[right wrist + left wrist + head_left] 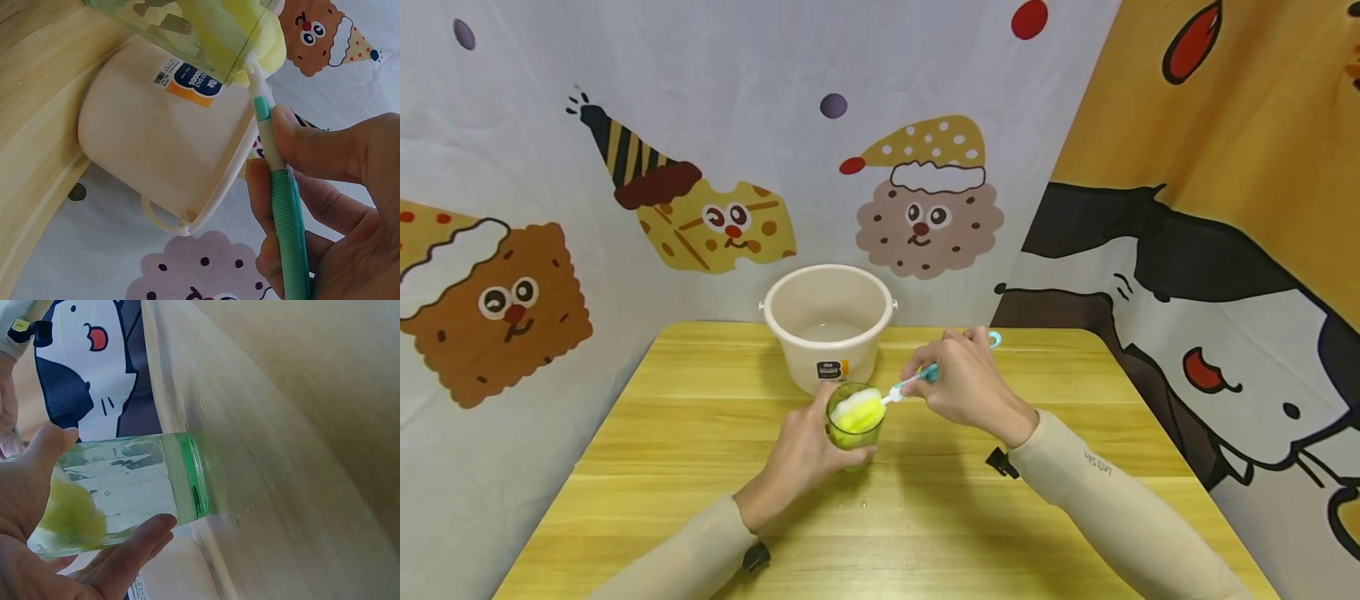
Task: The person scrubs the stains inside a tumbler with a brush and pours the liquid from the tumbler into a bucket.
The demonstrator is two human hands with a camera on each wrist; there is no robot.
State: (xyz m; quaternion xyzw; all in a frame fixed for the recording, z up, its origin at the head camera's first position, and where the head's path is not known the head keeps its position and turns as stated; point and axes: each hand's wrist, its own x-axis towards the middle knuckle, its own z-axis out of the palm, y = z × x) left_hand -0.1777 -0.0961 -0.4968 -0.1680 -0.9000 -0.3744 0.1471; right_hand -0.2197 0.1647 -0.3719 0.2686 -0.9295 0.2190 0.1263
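A green-tinted clear glass (855, 441) is in my left hand (801, 450), whose thumb and fingers lie around its sides. Its thick base (195, 475) is close to the tabletop; I cannot tell whether they touch. My right hand (964, 379) pinches the teal and white handle (287, 212) of a sponge brush. The brush's yellow and white sponge head (859, 412) sits in the mouth of the glass, partly above the rim. Through the glass wall, the left wrist view shows the sponge as a blurred yellow shape.
A cream bucket (829, 333) with a label stands just behind the glass, near the back edge of the wooden table (700, 400). A few small drops (863, 504) lie on the wood in front. Cartoon-printed cloth (715, 83) hangs behind and at the sides.
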